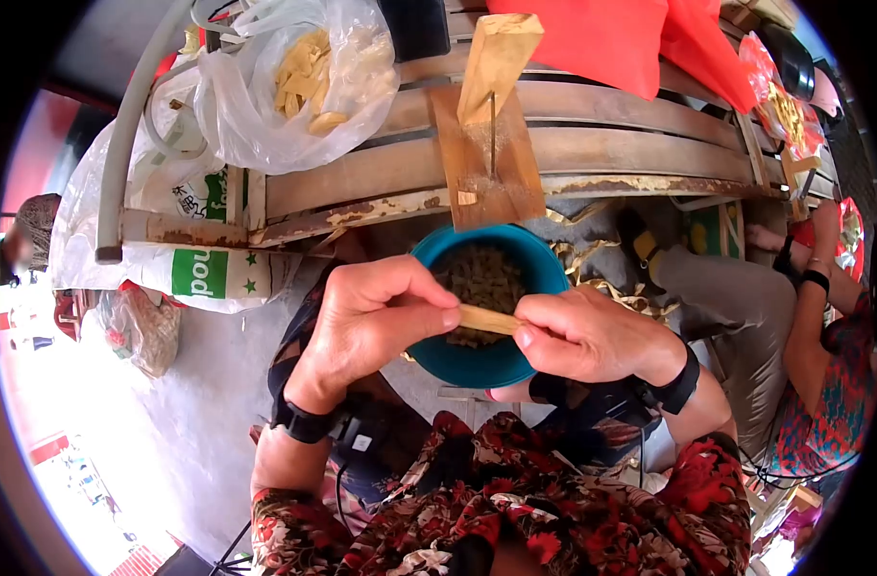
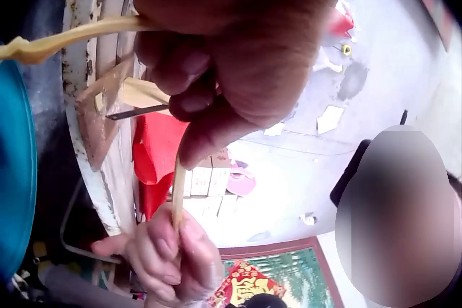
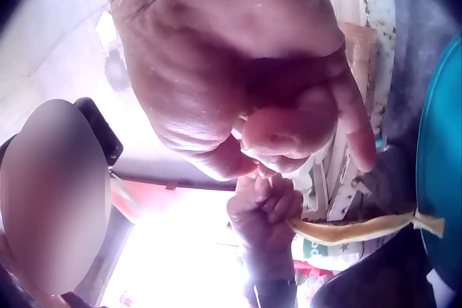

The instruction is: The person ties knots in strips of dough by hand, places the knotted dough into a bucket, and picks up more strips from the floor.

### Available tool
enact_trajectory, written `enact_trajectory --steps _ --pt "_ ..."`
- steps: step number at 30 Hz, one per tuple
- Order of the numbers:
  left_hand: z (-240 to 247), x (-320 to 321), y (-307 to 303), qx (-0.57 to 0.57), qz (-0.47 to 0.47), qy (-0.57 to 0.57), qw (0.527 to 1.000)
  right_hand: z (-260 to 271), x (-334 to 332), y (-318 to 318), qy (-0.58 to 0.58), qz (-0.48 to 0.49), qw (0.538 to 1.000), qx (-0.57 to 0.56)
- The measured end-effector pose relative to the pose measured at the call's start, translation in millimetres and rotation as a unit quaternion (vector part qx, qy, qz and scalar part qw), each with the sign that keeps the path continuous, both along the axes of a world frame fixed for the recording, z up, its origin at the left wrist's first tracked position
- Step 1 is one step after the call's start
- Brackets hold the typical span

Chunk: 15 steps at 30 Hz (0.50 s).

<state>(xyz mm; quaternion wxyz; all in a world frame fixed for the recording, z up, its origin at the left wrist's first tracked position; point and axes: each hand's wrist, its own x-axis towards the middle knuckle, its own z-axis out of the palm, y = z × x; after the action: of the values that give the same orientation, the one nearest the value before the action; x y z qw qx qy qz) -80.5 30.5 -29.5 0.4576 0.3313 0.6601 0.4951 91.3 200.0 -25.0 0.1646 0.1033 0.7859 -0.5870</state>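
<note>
A yellowish strip is stretched between both hands above a teal bucket of small chopped pieces. One end is pinched between thumb and index finger of the left hand; the right hand pinches the other end. In the left wrist view the left hand also has a longer strip trailing from it toward the bucket. The right wrist view shows that trailing strip with a kinked end, and the right hand with its little finger extended.
Beyond the bucket, a slatted bench carries a wooden board with an upright block and blade, a plastic bag of yellow pieces, and red cloth. Peelings lie on the floor. Another person sits at right.
</note>
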Motion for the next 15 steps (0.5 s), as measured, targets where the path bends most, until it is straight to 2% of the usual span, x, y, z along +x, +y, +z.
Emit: enact_trajectory --steps 2,3,4,6,9,12,13,15 --pt "-9.0 -10.0 16.9 -0.004 0.013 0.004 1.0 -19.7 -6.1 10.5 0.046 -0.06 0.997 0.009" --pt "-18.8 -16.5 26.8 0.013 0.027 0.015 0.999 -15.0 -16.2 18.1 -0.02 -0.131 0.991 -0.014" --pt "-26.0 -21.7 37.9 0.02 0.047 0.022 0.998 -25.5 -21.3 25.4 0.014 -0.186 0.982 0.011" --pt "-38.0 -30.6 58.4 -0.01 0.079 0.059 0.995 -51.8 -33.9 37.6 0.145 -0.271 0.937 0.164" --pt "-46.2 -31.6 84.8 -0.011 0.114 0.164 0.98 -60.0 -56.6 46.8 0.168 -0.338 0.882 0.283" --pt "-71.8 -39.1 104.7 -0.001 0.131 0.297 0.946 -75.9 -65.3 51.9 0.081 -0.306 0.868 0.382" --pt "-75.8 -36.1 106.9 -0.019 0.157 0.332 0.93 -75.6 -65.4 52.3 0.065 -0.308 0.87 0.38" --pt "-73.4 -38.5 98.8 -0.015 0.162 0.284 0.945 -72.6 -57.9 51.9 0.028 -0.316 0.87 0.377"
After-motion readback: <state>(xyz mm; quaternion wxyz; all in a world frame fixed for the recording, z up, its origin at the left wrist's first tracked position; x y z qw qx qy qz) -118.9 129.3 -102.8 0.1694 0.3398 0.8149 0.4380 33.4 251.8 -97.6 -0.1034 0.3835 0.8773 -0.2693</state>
